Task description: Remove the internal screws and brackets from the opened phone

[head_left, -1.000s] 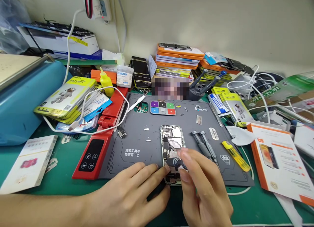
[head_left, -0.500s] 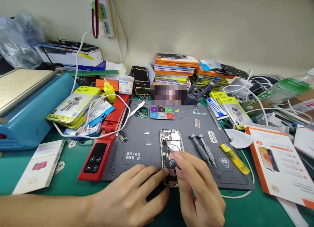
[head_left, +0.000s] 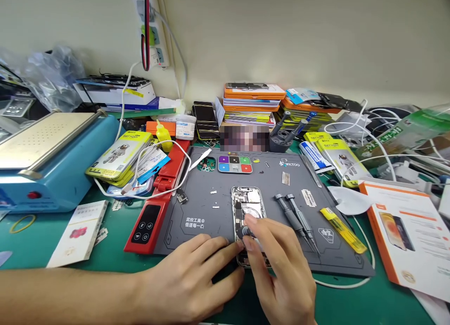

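An opened phone [head_left: 248,203] with bare internals lies on the grey repair mat [head_left: 200,203]. My right hand [head_left: 281,269] pinches the round cap of a small screwdriver [head_left: 246,232] that stands upright on the phone's lower half. My left hand [head_left: 190,278] lies flat on the mat's near edge, its fingertips against the phone's left side. Two grey screwdrivers [head_left: 297,222] lie just right of the phone.
A red tool [head_left: 154,208] borders the mat's left edge and a blue machine [head_left: 45,170] stands further left. A yellow-handled tool [head_left: 342,230], an orange-edged leaflet [head_left: 411,236], white cables, stacked boxes [head_left: 253,102] and a coloured parts tray [head_left: 235,164] crowd the back and right.
The camera has tilted up and shifted, so more of the blue machine and wall shows. My right hand's fingers have shifted slightly on the screwdriver cap; the left hand stays against the phone.
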Motion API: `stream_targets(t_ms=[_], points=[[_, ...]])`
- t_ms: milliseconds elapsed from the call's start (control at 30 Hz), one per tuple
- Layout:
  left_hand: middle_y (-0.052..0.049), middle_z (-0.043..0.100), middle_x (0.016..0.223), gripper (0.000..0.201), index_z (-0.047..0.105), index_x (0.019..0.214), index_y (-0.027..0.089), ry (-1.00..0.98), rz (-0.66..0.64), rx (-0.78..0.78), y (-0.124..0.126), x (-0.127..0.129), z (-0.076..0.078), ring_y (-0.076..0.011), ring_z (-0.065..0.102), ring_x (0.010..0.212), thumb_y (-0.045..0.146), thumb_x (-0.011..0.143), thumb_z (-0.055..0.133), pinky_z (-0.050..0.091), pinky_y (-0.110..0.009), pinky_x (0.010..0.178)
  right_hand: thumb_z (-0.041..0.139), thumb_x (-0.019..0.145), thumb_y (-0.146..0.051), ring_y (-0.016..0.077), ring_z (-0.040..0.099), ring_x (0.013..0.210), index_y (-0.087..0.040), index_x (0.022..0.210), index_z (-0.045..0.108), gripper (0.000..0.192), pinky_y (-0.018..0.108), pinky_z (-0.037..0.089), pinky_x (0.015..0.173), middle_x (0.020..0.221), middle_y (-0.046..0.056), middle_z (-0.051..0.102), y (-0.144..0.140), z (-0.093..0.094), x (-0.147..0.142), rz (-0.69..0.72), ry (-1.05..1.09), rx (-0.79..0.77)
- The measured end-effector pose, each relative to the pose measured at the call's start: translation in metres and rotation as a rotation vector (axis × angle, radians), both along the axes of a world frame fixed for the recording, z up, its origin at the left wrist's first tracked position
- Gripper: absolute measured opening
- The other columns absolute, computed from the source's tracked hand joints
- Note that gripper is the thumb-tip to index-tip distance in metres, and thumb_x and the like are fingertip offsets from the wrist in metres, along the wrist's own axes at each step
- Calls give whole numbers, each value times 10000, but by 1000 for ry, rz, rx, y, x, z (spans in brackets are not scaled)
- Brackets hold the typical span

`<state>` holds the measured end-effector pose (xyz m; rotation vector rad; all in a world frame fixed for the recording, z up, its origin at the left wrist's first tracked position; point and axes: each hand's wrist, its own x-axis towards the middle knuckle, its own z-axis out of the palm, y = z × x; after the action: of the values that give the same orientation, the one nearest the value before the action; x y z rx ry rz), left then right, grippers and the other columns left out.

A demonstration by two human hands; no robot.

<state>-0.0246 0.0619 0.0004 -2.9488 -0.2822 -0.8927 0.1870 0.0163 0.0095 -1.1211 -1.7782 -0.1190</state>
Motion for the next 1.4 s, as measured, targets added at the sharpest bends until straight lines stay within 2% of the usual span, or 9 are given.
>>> stream_targets(t_ms=[167,300,400,467,600,700,867,1233,1400], points=[[-173,817,1241,307,757,1275,125,0,-2,15,-5,2,0,-320,773,1130,316,1077,622,648,-409,881,706,921,68,210,800,1090,-156,1531,600,659,347,691,964,1189,111,816,-4,-4,-2,46,39,26],[-171,781,1382,399,710,1403,167,60,24,72,-10,4,7,-302,782,1138,414,1103,618,656,-392,861,733,993,-92,194,827,977,-262,1583,548,641,345,715,874,1149,63,816,-19,-3,11,-235,489,-37],[-108,831,1175,268,736,1292,150,15,51,71,0,2,23,-217,774,962,320,1129,609,625,-323,799,766,1015,-263,221,831,1002,-265,1577,557,600,341,708,844,1117,77,827,-26,1,25,-352,673,-163],[-71,800,967,173,740,1162,155,-18,160,113,17,-3,36,-195,712,793,202,1135,576,571,-331,723,762,1023,-350,234,836,987,-262,1579,558,599,329,703,799,1103,87,837,-29,1,30,-371,730,-252],[-65,742,960,269,733,1062,177,124,430,18,57,-16,49,-221,677,833,261,1181,507,513,-348,724,767,1014,-387,256,832,986,-261,1561,565,596,381,707,829,1106,94,837,-34,-4,29,-364,747,-273],[-44,727,970,240,739,1060,191,153,442,6,76,-18,43,-208,681,849,277,1173,546,495,-322,710,760,1018,-368,267,831,1015,-241,1555,570,584,414,711,873,1107,103,834,-37,-11,26,-371,661,-256],[-36,710,957,204,764,1051,191,216,406,50,84,-6,28,-197,662,820,253,1149,596,449,-303,651,756,1018,-306,245,842,900,-243,1572,560,591,391,728,806,1101,96,839,-39,-17,26,-335,511,-190],[-39,704,923,290,774,1044,190,246,434,137,83,0,24,-198,661,799,265,1178,528,427,-311,639,733,1035,-327,274,840,906,-259,1546,570,541,455,727,809,1079,90,835,-42,-11,24,-334,609,-231],[-48,696,884,287,764,997,166,270,451,169,80,6,22,-216,636,760,207,1161,532,409,-328,613,729,1041,-313,246,835,955,-273,1569,552,559,393,718,809,1110,82,837,-41,-14,26,-308,604,-220]])
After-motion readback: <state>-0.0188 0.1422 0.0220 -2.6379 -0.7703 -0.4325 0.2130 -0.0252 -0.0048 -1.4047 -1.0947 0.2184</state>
